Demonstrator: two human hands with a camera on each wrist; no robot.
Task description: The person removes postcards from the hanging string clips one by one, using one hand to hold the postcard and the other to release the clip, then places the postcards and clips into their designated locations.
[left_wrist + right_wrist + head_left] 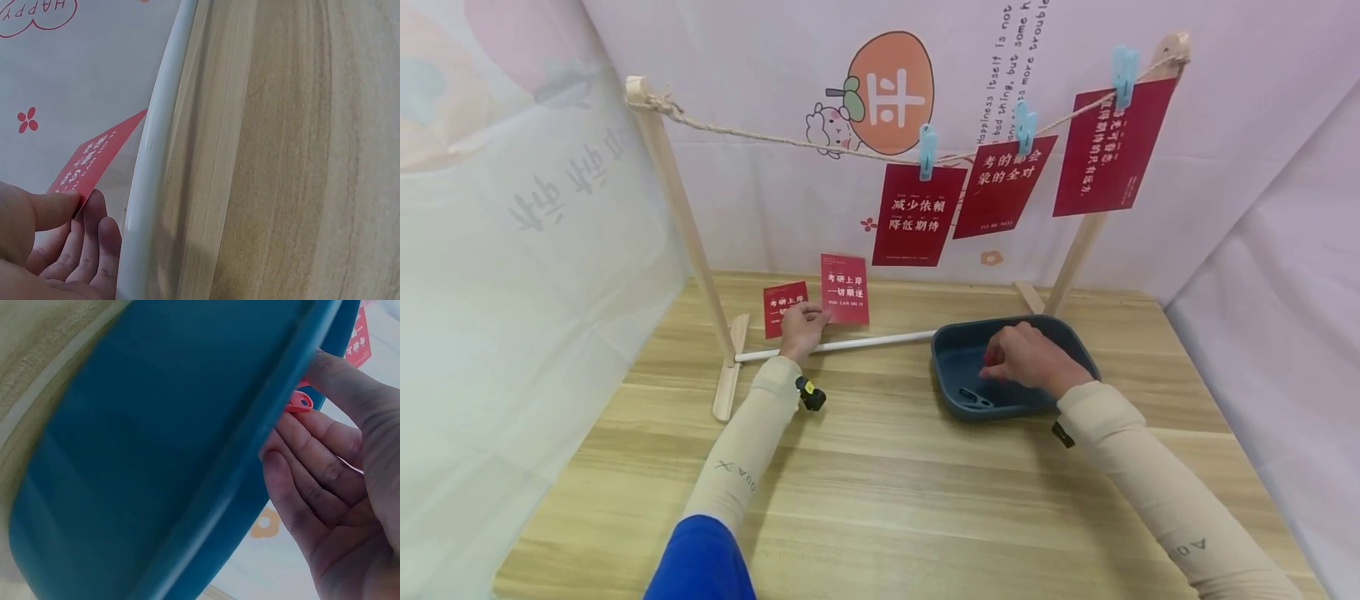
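Note:
My left hand (802, 331) pinches a red card (846, 288) with white lettering by its lower edge; in the left wrist view the card (94, 156) sits between thumb and fingers. A second red card (781, 302) lies on the table beside that hand, partly hidden by it. Over the dark blue basin (955, 360), my right hand (1030, 357) holds a red clothespin (301, 402) between thumb and fingers. A dark clothespin (974, 399) lies in the basin's near left part.
A twine line (760, 138) sags between two wooden posts, the left post (677, 204) and right post (1075, 258). Light blue clothespins (927, 152) hold three red cards (919, 215) on it. A white rod (880, 341) runs low across, behind the basin.

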